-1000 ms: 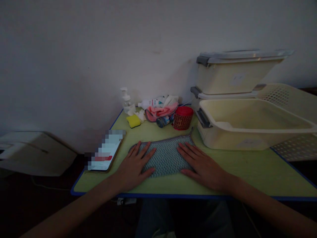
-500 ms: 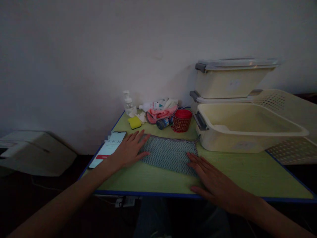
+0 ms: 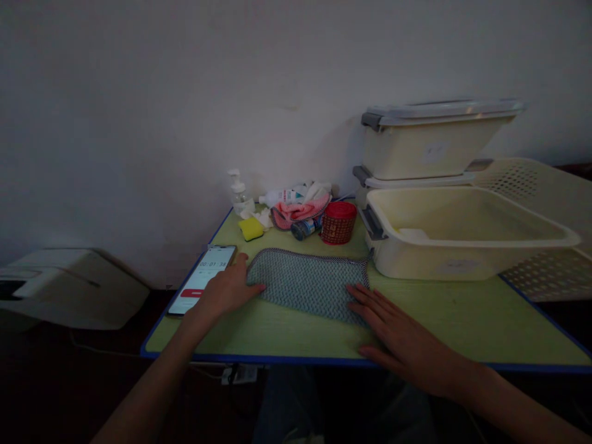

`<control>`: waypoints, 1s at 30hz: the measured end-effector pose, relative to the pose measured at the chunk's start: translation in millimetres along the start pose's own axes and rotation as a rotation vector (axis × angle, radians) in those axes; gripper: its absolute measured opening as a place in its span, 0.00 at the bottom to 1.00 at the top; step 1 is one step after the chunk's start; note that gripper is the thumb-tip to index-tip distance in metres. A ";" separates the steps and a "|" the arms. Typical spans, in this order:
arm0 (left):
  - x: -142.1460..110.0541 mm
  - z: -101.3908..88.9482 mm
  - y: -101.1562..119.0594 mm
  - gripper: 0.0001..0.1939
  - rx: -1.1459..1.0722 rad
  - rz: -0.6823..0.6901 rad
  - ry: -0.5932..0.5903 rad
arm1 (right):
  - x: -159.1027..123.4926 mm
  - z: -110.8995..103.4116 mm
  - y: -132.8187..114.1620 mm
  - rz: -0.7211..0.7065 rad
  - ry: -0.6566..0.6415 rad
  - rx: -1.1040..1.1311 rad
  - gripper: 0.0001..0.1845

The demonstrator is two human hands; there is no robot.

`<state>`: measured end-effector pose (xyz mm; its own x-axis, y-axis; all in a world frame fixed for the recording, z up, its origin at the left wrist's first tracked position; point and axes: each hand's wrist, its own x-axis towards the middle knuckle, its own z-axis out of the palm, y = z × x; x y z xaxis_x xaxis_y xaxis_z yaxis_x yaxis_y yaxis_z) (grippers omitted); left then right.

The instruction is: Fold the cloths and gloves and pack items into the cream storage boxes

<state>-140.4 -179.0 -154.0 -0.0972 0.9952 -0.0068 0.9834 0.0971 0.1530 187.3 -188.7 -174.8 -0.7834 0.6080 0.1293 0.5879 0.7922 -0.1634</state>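
Observation:
A blue-green waffle-weave cloth [image 3: 309, 283] with a dark patterned border along its far edge lies folded flat on the table. At the cloth's left end is my left hand [image 3: 227, 288], its thumb stretched towards the near left corner and apart from the index finger; its other fingers are partly hidden. Nothing shows in its grasp. My right hand [image 3: 398, 336] rests with fingers extended, the tips on the cloth's right end and the thumb spread below on the tabletop. Beside my left hand lies a phone [image 3: 197, 287] with a timer on its screen, partly covered by that hand.
Along the table's back are a pump bottle [image 3: 238, 194], a yellow sponge [image 3: 251, 229], a pink cloth [image 3: 296, 216], a dark blue can [image 3: 303, 229] and a red woven-pattern container [image 3: 339, 225]. A cream bin [image 3: 425, 262] and stacked lidded boxes [image 3: 411, 148] occupy the right.
Both hands have moved outward from the cloth's middle, left hand to its left end and right hand to its right. The cloth appears shifted slightly right and smoothed flat.

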 end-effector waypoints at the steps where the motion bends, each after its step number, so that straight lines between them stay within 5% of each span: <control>1: 2.5 2.0 -2.5 0.29 -0.065 0.008 0.021 | -0.5 -0.2 0.2 -0.002 0.003 0.007 0.29; 10: 33.1 4.6 -0.7 0.37 -0.337 -0.010 0.430 | 14.6 -13.7 -3.2 -0.091 -0.087 0.089 0.32; 16: 35.9 0.0 24.0 0.29 -0.863 0.020 0.701 | 49.9 -23.4 7.4 -0.174 -0.075 0.285 0.18; 20: 15.0 2.1 55.0 0.11 -0.912 0.210 0.679 | 62.5 -17.6 20.6 -0.191 0.011 0.449 0.14; 23: -4.3 9.6 77.4 0.10 -0.679 0.584 0.659 | 63.6 -12.7 25.7 -0.228 0.036 0.500 0.13; 26: -17.2 23.2 90.5 0.09 -0.463 0.938 0.511 | 62.2 -11.4 27.6 -0.225 0.001 0.427 0.11; 30: -20.4 38.1 95.0 0.12 -0.364 1.069 0.394 | 62.0 -11.6 30.7 -0.245 -0.069 0.357 0.09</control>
<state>-39.1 -189.7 -177.0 0.6409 0.4934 0.5880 0.4998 -0.8496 0.1683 159.1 -126.1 -160.4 -0.9098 0.3898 0.1425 0.2859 0.8374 -0.4658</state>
